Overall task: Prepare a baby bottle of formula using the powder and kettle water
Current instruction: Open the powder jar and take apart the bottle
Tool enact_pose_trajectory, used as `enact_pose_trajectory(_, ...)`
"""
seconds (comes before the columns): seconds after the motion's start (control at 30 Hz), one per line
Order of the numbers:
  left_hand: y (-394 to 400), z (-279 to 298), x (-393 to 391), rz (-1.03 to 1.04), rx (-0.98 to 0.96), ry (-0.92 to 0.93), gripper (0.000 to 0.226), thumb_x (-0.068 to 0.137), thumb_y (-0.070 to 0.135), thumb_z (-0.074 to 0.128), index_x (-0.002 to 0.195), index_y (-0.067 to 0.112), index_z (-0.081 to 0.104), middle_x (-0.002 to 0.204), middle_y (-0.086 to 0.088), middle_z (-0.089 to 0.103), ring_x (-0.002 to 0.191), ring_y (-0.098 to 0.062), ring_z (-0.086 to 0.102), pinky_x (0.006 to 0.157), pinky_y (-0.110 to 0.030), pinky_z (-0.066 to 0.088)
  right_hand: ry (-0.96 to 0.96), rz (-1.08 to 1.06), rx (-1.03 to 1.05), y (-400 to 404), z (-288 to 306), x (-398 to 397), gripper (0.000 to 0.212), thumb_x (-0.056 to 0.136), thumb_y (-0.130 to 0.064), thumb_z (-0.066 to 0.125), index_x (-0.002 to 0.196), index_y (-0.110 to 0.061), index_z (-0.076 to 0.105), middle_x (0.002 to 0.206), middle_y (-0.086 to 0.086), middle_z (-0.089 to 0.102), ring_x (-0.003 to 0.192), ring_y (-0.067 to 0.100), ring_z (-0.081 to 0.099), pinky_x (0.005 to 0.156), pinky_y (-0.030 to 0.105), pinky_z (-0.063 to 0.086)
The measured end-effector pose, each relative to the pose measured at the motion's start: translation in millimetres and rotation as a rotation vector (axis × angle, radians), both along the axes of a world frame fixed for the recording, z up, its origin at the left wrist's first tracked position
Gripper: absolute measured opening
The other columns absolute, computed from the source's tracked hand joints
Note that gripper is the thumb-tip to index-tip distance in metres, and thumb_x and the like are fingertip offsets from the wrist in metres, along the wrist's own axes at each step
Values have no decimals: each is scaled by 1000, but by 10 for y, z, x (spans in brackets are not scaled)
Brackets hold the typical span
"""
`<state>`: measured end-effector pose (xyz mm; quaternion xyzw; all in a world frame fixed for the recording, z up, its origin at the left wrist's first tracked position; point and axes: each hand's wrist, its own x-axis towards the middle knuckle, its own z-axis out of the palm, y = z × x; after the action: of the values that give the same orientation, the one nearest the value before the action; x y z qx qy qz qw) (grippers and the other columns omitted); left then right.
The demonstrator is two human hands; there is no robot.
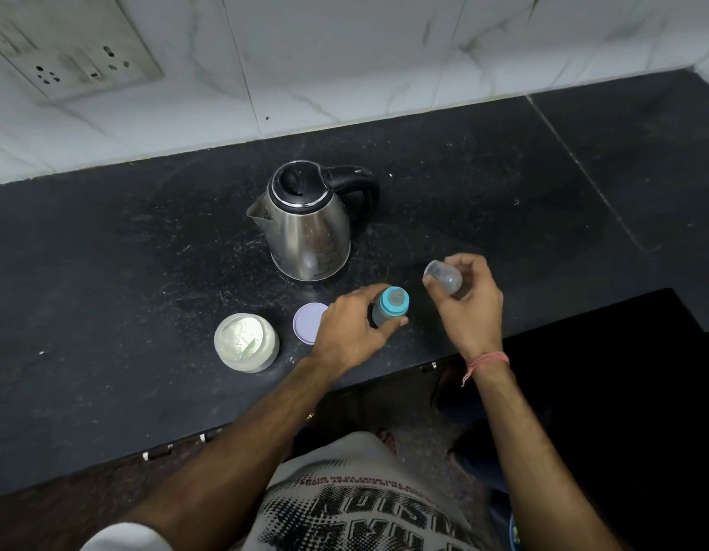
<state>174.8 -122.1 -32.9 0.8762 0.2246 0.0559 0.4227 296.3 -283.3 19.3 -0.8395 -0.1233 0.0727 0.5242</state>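
Observation:
A small baby bottle point(389, 310) with a teal collar and nipple stands upright near the front edge of the black counter point(106, 252). My left hand point(353, 332) grips its body. My right hand point(470, 308) holds the bottle's clear cap point(443, 277) in the air, to the right of the bottle and a little above it. A steel kettle point(307, 228) with a black lid and handle stands just behind the bottle, lid shut. An open clear jar of white powder point(246, 342) with a scoop inside sits to the left. The jar's lilac lid point(309, 323) lies flat between jar and bottle.
A white marble-tiled wall point(345, 53) runs behind the counter, with a socket plate point(71, 45) at the upper left. The counter's front edge runs diagonally below my hands. A dark step-out of the counter point(607, 351) lies to the right.

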Motion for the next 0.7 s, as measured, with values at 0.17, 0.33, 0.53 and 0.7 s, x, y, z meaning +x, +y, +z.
enact_pose_trajectory(0.17, -3, 12, 19, -7, 36, 10, 64, 93, 59, 86, 149, 35, 65, 142, 13, 75, 125, -10, 71, 103, -46, 63, 24, 110, -335, -126, -320, 45, 39, 82, -17, 87, 110, -35, 66, 108, -14, 71, 108, 13, 67, 92, 35, 58)
enact_pose_trajectory(0.33, -28, -6, 24, -36, 117, 14, 65, 98, 58, 81, 154, 31, 61, 146, 7, 72, 128, -17, 70, 104, -46, 62, -21, 238, -614, -140, -428, 129, 26, 88, -9, 71, 110, -22, 72, 109, -2, 72, 103, 17, 56, 84, 27, 45)
enact_pose_trajectory(0.53, -6, -36, 20, -38, 141, 5, 64, 97, 62, 80, 151, 33, 61, 142, 10, 71, 124, -14, 70, 102, -45, 62, -2, 306, -739, -102, -413, 126, 45, 86, -12, 81, 126, -29, 69, 126, -1, 69, 126, 26, 55, 98, 41, 55)
enact_pose_trajectory(0.7, 8, -40, 38, -36, 144, 15, 67, 93, 66, 81, 149, 32, 63, 141, 9, 71, 123, -16, 71, 99, -44, 62, -122, 287, -513, -69, -63, 14, 59, 84, -19, 77, 140, -31, 61, 137, -8, 65, 132, 17, 50, 111, 40, 47)
